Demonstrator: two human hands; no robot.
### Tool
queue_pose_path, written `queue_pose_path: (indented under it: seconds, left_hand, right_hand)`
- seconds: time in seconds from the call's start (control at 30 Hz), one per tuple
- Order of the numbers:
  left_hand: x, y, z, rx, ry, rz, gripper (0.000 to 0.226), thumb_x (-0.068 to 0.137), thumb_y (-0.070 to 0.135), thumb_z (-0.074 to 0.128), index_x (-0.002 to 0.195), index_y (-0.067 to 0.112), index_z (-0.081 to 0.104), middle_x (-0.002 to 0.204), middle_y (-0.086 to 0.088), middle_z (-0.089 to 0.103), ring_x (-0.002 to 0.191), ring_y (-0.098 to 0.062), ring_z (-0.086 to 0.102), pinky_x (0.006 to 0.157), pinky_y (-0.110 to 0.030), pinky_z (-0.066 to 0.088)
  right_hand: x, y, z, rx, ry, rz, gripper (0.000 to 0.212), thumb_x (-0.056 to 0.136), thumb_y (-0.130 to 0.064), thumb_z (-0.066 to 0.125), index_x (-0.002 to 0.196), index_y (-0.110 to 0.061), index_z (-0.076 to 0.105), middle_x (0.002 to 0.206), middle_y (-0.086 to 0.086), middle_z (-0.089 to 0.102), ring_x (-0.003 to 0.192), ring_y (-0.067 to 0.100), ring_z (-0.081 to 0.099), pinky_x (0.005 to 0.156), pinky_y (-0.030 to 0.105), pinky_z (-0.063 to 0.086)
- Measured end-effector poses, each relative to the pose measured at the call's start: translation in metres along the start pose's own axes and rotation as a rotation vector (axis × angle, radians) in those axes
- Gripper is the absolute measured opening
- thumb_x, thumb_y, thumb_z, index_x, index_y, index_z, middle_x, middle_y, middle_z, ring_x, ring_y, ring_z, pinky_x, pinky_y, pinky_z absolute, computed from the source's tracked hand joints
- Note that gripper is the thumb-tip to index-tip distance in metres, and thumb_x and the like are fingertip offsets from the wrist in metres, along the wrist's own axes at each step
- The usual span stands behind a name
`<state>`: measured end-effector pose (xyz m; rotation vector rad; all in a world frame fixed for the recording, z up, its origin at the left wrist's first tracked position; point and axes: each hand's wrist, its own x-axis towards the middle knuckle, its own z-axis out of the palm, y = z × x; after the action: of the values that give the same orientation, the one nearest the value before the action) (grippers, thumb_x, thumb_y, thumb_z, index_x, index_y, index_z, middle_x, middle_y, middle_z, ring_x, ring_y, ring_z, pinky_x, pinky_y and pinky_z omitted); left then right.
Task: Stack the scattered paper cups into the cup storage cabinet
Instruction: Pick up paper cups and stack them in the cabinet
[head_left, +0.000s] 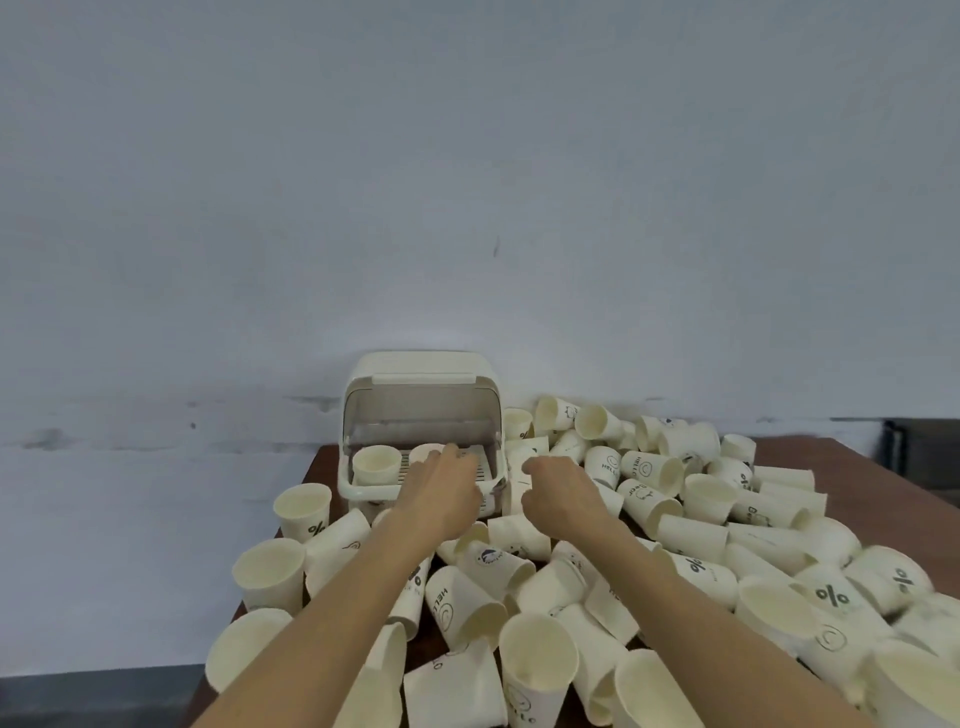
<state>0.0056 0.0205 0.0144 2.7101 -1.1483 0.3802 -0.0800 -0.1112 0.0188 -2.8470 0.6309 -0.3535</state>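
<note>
Head view: upright cup (376, 464) sits mouth-up in the cream cabinet (415, 415), lid raised. Left hand (441, 491) reaches inside, fingers on a second cup (427, 451). Right hand (558, 496) curled, contents unclear. Cream paper cups (649, 545) lie mostly on their sides across the table (857, 467).

Open cream cabinet (415, 374), two upright cups (376, 464) inside; scattered cups (675, 519) around

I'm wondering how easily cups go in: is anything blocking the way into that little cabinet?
Nothing visible blocks it. The cabinet has its lid flipped up, leaving the front open. The left hand is already reaching into the opening beside a cup standing inside. The right hand is just outside, among the scattered cups.
</note>
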Motion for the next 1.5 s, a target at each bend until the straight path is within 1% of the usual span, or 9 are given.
queue_pose_path:
  seconds: [0.07,0.17,0.27,0.53,0.83,1.0,1.17,1.3,1.5]
  left_hand:
    - [-0.002,0.005,0.000,-0.006,-0.006,0.017,0.029,0.094,0.025,0.045,0.119,0.014,0.051,0.120,-0.008,0.051,0.111,-0.029,0.050,0.080,-0.038,0.041]
    - [-0.002,0.008,0.001,-0.016,-0.013,0.032,0.028,0.094,0.026,0.045,0.118,0.013,0.051,0.119,-0.007,0.051,0.108,-0.028,0.051,0.075,-0.036,0.038]
    - [0.001,0.012,0.004,-0.022,-0.025,0.042,0.028,0.094,0.026,0.046,0.118,0.014,0.051,0.118,-0.008,0.052,0.106,-0.027,0.052,0.075,-0.036,0.039]
    - [0.014,0.009,0.029,-0.056,-0.119,0.021,0.031,0.093,0.023,0.045,0.122,0.015,0.049,0.120,-0.007,0.052,0.110,-0.027,0.052,0.082,-0.039,0.044]
    - [0.028,0.026,0.043,-0.097,-0.136,0.069,0.031,0.092,0.021,0.045,0.123,0.017,0.050,0.119,-0.005,0.054,0.108,-0.025,0.052,0.084,-0.038,0.046]
    - [0.034,0.040,0.052,-0.108,-0.159,0.061,0.023,0.093,0.023,0.043,0.113,0.017,0.051,0.113,-0.003,0.053,0.100,-0.023,0.054,0.077,-0.035,0.046]
    - [0.045,0.051,0.064,-0.027,-0.131,-0.013,0.026,0.093,0.021,0.044,0.116,0.015,0.054,0.112,-0.004,0.055,0.097,-0.021,0.055,0.069,-0.030,0.041]
    - [0.056,0.058,0.076,0.030,-0.152,-0.117,0.029,0.093,0.020,0.045,0.119,0.014,0.056,0.117,-0.006,0.058,0.103,-0.022,0.056,0.078,-0.032,0.046]
    - [0.074,0.071,0.093,0.062,-0.189,-0.212,0.027,0.091,0.025,0.049,0.113,0.016,0.060,0.112,-0.005,0.062,0.102,-0.021,0.056,0.080,-0.031,0.044]
  right_hand:
    - [-0.005,0.005,-0.005,-0.010,0.007,0.016,0.007,0.079,-0.008,0.045,0.075,-0.013,0.046,0.087,0.008,0.055,0.084,0.031,0.052,0.058,0.031,0.034]
    - [-0.007,0.014,-0.008,-0.011,0.001,0.052,0.031,0.080,-0.006,0.046,0.107,-0.009,0.060,0.103,0.012,0.062,0.096,0.031,0.058,0.072,0.036,0.049]
    - [0.001,0.025,-0.008,-0.015,0.002,0.069,0.040,0.080,-0.006,0.046,0.117,-0.008,0.059,0.110,0.012,0.063,0.101,0.031,0.059,0.082,0.041,0.053]
    - [0.018,0.036,0.008,0.002,-0.030,0.072,0.040,0.080,-0.009,0.047,0.118,-0.009,0.059,0.107,0.011,0.063,0.101,0.031,0.058,0.080,0.041,0.051]
    - [0.020,0.057,0.008,0.030,-0.051,0.128,0.040,0.083,-0.007,0.044,0.121,-0.010,0.057,0.116,0.014,0.058,0.102,0.033,0.057,0.084,0.040,0.051]
    - [0.019,0.071,0.007,0.012,-0.042,0.153,0.040,0.082,-0.010,0.046,0.121,-0.010,0.057,0.114,0.013,0.060,0.102,0.031,0.059,0.083,0.040,0.052]
    - [0.017,0.090,0.001,-0.015,-0.054,0.172,0.041,0.085,-0.012,0.047,0.126,-0.011,0.055,0.119,0.012,0.059,0.110,0.030,0.056,0.084,0.037,0.048]
    - [0.017,0.108,-0.007,-0.040,-0.041,0.199,0.025,0.083,-0.011,0.050,0.107,-0.011,0.059,0.108,0.008,0.061,0.098,0.028,0.058,0.069,0.033,0.043]
    - [0.017,0.144,-0.011,-0.091,0.018,0.314,0.005,0.087,-0.012,0.047,0.092,-0.013,0.047,0.100,0.008,0.059,0.083,0.026,0.054,0.068,0.035,0.043]
